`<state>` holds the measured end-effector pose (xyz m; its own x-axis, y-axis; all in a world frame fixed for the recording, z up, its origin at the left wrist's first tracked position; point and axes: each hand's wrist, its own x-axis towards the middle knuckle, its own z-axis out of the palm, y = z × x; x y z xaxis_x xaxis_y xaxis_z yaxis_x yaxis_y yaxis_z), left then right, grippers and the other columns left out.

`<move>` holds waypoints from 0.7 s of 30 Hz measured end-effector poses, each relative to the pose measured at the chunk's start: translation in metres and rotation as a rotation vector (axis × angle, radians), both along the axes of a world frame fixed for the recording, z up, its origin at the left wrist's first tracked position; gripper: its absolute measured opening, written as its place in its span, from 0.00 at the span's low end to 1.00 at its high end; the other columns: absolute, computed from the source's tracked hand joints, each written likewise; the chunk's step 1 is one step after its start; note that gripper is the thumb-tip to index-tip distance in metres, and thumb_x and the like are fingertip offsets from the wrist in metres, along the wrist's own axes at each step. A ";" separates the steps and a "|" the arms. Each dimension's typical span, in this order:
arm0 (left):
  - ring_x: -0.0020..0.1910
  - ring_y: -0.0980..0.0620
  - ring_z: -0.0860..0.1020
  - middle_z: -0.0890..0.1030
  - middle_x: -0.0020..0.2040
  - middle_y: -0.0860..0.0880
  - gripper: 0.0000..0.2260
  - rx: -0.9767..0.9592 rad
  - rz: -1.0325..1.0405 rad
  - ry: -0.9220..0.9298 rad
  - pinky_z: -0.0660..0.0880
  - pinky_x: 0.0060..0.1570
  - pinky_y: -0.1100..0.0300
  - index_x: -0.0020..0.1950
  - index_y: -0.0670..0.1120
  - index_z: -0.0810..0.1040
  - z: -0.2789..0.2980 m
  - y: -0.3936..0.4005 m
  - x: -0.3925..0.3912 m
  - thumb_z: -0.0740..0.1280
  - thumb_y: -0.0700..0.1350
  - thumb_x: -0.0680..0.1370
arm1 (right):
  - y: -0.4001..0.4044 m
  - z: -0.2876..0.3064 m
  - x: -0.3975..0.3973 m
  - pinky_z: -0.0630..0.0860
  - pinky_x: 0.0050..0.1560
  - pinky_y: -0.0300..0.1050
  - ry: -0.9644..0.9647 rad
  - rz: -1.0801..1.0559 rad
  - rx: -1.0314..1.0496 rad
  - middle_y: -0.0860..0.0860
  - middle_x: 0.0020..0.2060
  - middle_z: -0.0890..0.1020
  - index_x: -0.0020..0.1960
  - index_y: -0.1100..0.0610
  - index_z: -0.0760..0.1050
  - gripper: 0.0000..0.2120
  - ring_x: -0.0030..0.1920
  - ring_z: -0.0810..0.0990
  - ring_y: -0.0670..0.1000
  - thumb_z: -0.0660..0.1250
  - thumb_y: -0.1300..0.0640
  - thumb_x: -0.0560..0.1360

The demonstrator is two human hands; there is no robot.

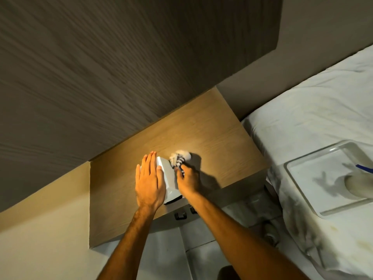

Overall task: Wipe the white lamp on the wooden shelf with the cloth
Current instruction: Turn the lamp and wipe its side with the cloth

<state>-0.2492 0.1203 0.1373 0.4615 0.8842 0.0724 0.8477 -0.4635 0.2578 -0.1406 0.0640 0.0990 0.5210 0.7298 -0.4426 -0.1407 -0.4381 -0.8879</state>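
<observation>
Two bare forearms reach up from the bottom edge toward the wooden shelf. On the left, the left hand lies flat, fingers straight and together, against the side of the white lamp. Beside it, the right hand is clenched on a striped cloth pressed to the lamp's far corner. Bare shelf stays open toward the right edge, which meets the bed
</observation>
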 end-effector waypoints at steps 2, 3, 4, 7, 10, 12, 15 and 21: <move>0.83 0.52 0.55 0.62 0.83 0.48 0.29 0.018 -0.011 0.015 0.51 0.83 0.45 0.83 0.47 0.57 -0.001 0.001 0.000 0.43 0.57 0.84 | -0.023 -0.005 -0.011 0.78 0.50 0.42 -0.040 -0.013 -0.007 0.57 0.57 0.85 0.59 0.58 0.81 0.11 0.56 0.83 0.55 0.63 0.56 0.82; 0.83 0.52 0.55 0.62 0.83 0.48 0.29 0.022 -0.012 0.017 0.51 0.83 0.45 0.83 0.47 0.57 -0.001 0.001 0.000 0.43 0.57 0.84 | -0.035 -0.003 -0.017 0.78 0.49 0.38 -0.044 -0.018 0.012 0.56 0.56 0.85 0.59 0.56 0.81 0.11 0.55 0.84 0.53 0.64 0.55 0.82; 0.83 0.52 0.55 0.62 0.83 0.48 0.29 0.021 -0.010 0.015 0.51 0.83 0.45 0.83 0.47 0.57 -0.001 0.001 0.000 0.43 0.57 0.84 | -0.042 -0.001 -0.023 0.77 0.47 0.33 -0.042 -0.023 0.047 0.54 0.55 0.86 0.59 0.55 0.81 0.11 0.54 0.84 0.51 0.63 0.54 0.82; 0.83 0.52 0.55 0.62 0.83 0.49 0.28 0.012 0.003 0.008 0.51 0.83 0.45 0.83 0.47 0.58 -0.002 0.000 0.001 0.43 0.56 0.84 | -0.029 0.016 -0.021 0.70 0.38 0.21 -0.048 -0.010 0.161 0.52 0.53 0.87 0.62 0.53 0.80 0.12 0.49 0.84 0.46 0.63 0.53 0.82; 0.83 0.51 0.55 0.62 0.83 0.48 0.28 -0.005 0.009 0.008 0.50 0.83 0.44 0.83 0.47 0.58 -0.002 -0.001 0.001 0.44 0.55 0.84 | 0.006 0.025 -0.004 0.77 0.45 0.36 -0.040 0.028 0.174 0.58 0.54 0.86 0.62 0.58 0.80 0.13 0.51 0.85 0.54 0.63 0.56 0.82; 0.83 0.51 0.55 0.62 0.83 0.48 0.27 -0.018 0.016 -0.003 0.50 0.83 0.44 0.83 0.47 0.58 -0.002 -0.001 0.001 0.45 0.55 0.84 | 0.016 0.021 0.007 0.81 0.52 0.47 -0.013 0.042 0.095 0.60 0.56 0.85 0.62 0.61 0.80 0.13 0.55 0.84 0.57 0.62 0.57 0.82; 0.83 0.51 0.55 0.61 0.83 0.48 0.28 -0.005 0.003 0.024 0.51 0.83 0.43 0.83 0.47 0.57 -0.002 0.000 0.001 0.45 0.55 0.84 | -0.002 0.007 0.006 0.80 0.56 0.46 -0.028 0.025 -0.020 0.59 0.59 0.85 0.62 0.60 0.80 0.13 0.58 0.83 0.57 0.62 0.58 0.82; 0.83 0.52 0.54 0.61 0.83 0.49 0.27 0.007 0.005 0.019 0.50 0.83 0.44 0.83 0.47 0.57 -0.002 0.000 0.001 0.45 0.54 0.84 | -0.042 0.013 -0.027 0.73 0.41 0.29 -0.044 -0.005 0.081 0.53 0.54 0.87 0.61 0.53 0.80 0.12 0.52 0.85 0.50 0.62 0.53 0.82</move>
<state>-0.2484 0.1202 0.1353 0.4582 0.8861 0.0694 0.8549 -0.4607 0.2384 -0.1671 0.0220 0.1121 0.5422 0.7597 -0.3589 -0.1030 -0.3639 -0.9257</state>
